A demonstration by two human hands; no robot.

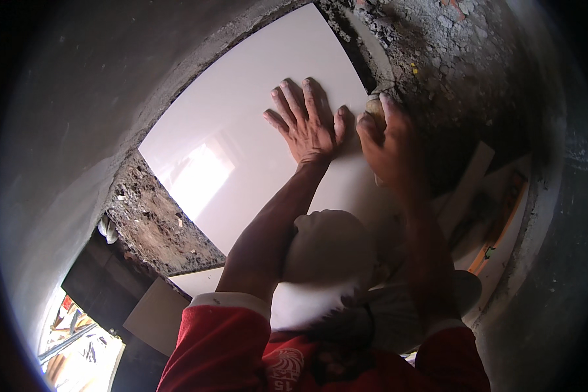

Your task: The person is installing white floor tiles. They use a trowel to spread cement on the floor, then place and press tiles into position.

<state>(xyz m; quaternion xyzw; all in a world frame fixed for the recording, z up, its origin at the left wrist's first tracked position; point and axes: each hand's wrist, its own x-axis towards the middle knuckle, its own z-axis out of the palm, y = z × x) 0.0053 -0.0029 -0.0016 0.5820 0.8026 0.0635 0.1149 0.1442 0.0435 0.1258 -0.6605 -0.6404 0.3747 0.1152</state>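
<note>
A large glossy white tile [222, 98] lies over rough ground and runs close along the wall on the left. My left hand [307, 130] is pressed flat on it, fingers spread, with nothing in its grasp. At the tile's right edge, my right hand [392, 144] is closed around something. Only a tan, rounded end [373, 106] of that object shows past the fingers, so I cannot tell its kind. Light reflects brightly off the tile's left part.
Rubble and crumbled mortar [464, 59] lie beyond the tile at the far right. Bare rough bedding [157, 222] shows at its near left. An orange spirit level [503, 225] rests by the right wall [562, 261]. Another tile piece [157, 317] lies at lower left.
</note>
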